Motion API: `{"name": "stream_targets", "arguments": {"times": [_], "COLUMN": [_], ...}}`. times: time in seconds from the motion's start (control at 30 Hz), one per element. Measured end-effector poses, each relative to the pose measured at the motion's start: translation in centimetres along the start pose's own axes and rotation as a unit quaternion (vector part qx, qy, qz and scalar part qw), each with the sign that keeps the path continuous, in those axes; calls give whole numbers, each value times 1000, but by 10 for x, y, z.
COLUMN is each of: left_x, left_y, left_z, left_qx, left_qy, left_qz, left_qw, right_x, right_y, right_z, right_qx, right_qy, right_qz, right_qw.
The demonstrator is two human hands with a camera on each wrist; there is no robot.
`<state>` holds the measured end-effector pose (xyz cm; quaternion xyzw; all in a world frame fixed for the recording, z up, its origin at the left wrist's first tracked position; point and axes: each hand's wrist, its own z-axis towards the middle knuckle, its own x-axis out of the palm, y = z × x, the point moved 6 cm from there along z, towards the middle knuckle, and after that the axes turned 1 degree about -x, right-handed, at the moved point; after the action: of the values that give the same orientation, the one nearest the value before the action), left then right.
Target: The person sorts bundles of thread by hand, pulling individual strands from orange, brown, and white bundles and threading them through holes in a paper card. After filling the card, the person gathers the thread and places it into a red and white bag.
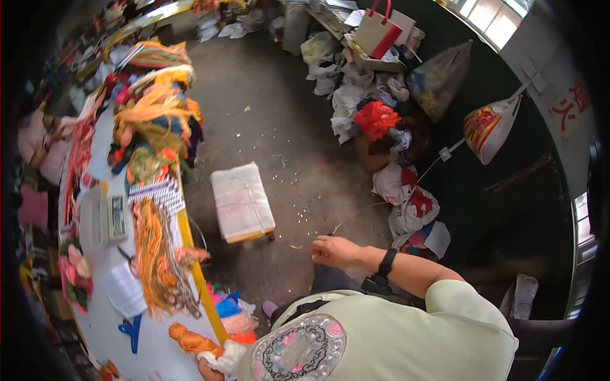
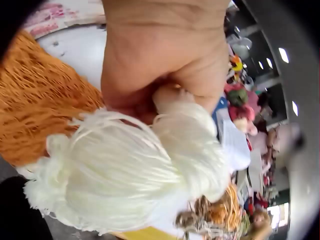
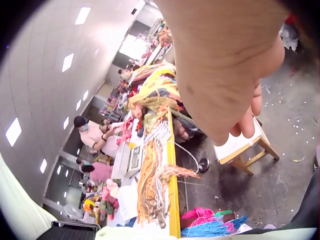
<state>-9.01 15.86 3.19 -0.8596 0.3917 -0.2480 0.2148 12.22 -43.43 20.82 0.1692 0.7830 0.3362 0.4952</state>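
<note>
My left hand (image 2: pixel 160 65) curls its fingers into a thick skein of white yarn (image 2: pixel 120 170), which bulges out below the fingers in the left wrist view. In the head view the white yarn (image 1: pixel 230 359) shows at the table's near edge, with the left hand mostly cut off at the bottom. An orange-brown skein of yarn (image 2: pixel 40 100) lies right beside it. My right hand (image 1: pixel 333 251) hangs in the air away from the table, fingers loosely bent and holding nothing. In the right wrist view, its fingers (image 3: pixel 247 125) overlap the stool.
A white table (image 1: pixel 162 349) with a yellow edge runs along the left, bearing orange and brown yarn (image 1: pixel 155 254), a scale (image 1: pixel 117 217) and a blue clip (image 1: pixel 131 333). A padded stool (image 1: pixel 243 200) stands on the floor. Bags (image 1: pixel 346 105) line the right wall. People (image 3: pixel 92 135) work across the table.
</note>
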Motion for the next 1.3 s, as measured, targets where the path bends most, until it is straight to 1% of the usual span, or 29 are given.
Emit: {"name": "stream_targets", "arguments": {"times": [0.03, 0.07, 0.13, 0.17, 0.2, 0.27, 0.3, 0.37, 0.4, 0.43, 0.47, 0.5, 0.57, 0.6, 0.63, 0.7, 0.73, 0.77, 0.83, 0.87, 0.93, 0.97, 1.03, 1.1, 1.13, 1.17, 1.23, 1.27, 1.3], "left_x": [79, 149, 281, 349, 407, 522, 578, 672, 713, 751, 783, 814, 864, 878, 890, 933, 952, 970, 1006, 1032, 1085, 1110, 1151, 1195, 1216, 1236, 1269, 1286, 1300], "left_y": [-18, -28, -42, -45, -45, -39, -34, -22, -17, -14, -11, -9, -5, -1, 3, 15, 19, 25, 35, 33, 25, 22, 26, 34, 41, 45, 55, 59, 60], "left_z": [-19, -32, -51, -61, -63, -64, -66, -74, -77, -77, -76, -71, -52, -26, 1, 32, 54, 80, 128, 133, 144, 151, 174, 193, 206, 214, 232, 234, 239], "left_qx": [59, 101, 170, 203, 191, 138, 103, 27, -6, -35, -60, -83, -150, -161, -173, -208, -217, -257, -322, -329, -344, -352, -352, -353, -346, -347, -330, -328, -278], "left_qy": [4, 16, 66, 106, 149, 286, 350, 460, 501, 531, 555, 570, 567, 566, 564, 612, 610, 574, 521, 509, 500, 505, 489, 478, 456, 455, 410, 409, 384], "left_qz": [44, 81, 143, 162, 148, 95, 77, 58, 58, 55, 52, 48, 2, -7, -16, -64, -66, -92, -146, -154, -124, -90, -34, -12, -19, -14, 4, 10, 36], "left_qw": [997, 991, 973, 960, 959, 943, 928, 886, 864, 845, 828, 816, 810, 809, 807, 760, 760, 772, 777, 780, 785, 783, 797, 805, 819, 820, 850, 852, 880], "right_x": [-13, -25, -56, -70, -85, -116, -140, -202, -225, -240, -256, -282, -326, -341, -351, -359, -365, -371, -377, -386, -416, -428, -491, -540, -560, -572, -555, -565, -578], "right_y": [-11, -20, -34, -36, -39, -47, -52, -39, -45, -53, -66, -79, -120, -146, -170, -214, -240, -265, -324, -343, -381, -410, -416, -429, -438, -462, -521, -543, -569], "right_z": [6, 12, 26, 33, 39, 56, 64, 65, 71, 82, 90, 93, 103, 116, 126, 141, 150, 160, 169, 170, 182, 193, 208, 225, 234, 247, 268, 279, 287], "right_qx": [-1, 3, 5, -39, -82, -184, -182, -260, -256, -234, -213, -211, -118, -113, -105, -84, -59, -49, 75, 86, 104, 87, 46, 30, 28, 26, 179, 160, 154], "right_qy": [-11, 10, 21, 16, 11, -32, -41, -95, -100, -16, 67, 63, 57, 21, 22, 162, 187, 187, 221, 229, 97, 42, -48, -70, -63, -65, 96, 26, 24], "right_qz": [5, 26, 56, 73, 88, 121, 125, 188, 196, 181, 163, 167, 344, 262, 262, 428, 426, 430, 441, 442, 623, 656, 743, 771, 752, 755, 623, 662, 662], "right_qw": [1000, 1000, 998, 996, 993, 975, 974, 942, 942, 955, 961, 961, 930, 958, 959, 885, 883, 882, 867, 863, 769, 749, 666, 632, 656, 652, 756, 732, 733]}}
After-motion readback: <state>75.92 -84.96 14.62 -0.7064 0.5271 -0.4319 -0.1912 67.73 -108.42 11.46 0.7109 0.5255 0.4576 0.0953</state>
